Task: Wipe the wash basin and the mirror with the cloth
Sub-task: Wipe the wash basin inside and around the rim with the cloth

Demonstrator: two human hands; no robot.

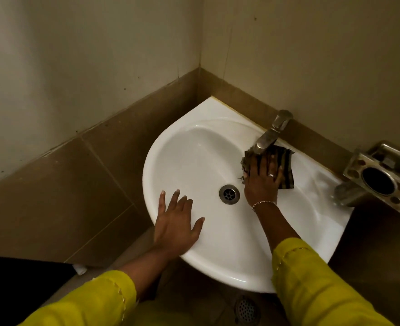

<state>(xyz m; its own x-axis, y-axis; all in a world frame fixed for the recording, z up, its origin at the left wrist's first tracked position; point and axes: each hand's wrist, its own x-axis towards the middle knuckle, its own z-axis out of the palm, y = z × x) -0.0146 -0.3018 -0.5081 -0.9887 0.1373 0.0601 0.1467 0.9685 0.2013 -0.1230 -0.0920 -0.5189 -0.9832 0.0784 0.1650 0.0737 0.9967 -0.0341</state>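
Note:
A white corner wash basin fills the middle of the head view, with a metal drain in its bowl. My right hand lies flat with straight fingers on a dark striped cloth, pressing it against the inner basin wall just under the metal tap. My left hand rests spread and flat on the basin's front left rim, holding nothing. No mirror is in view.
A metal toothbrush and cup holder juts from the wall at the right, above the basin's right edge. Tiled walls meet in the corner behind the basin. A floor drain lies below the basin front.

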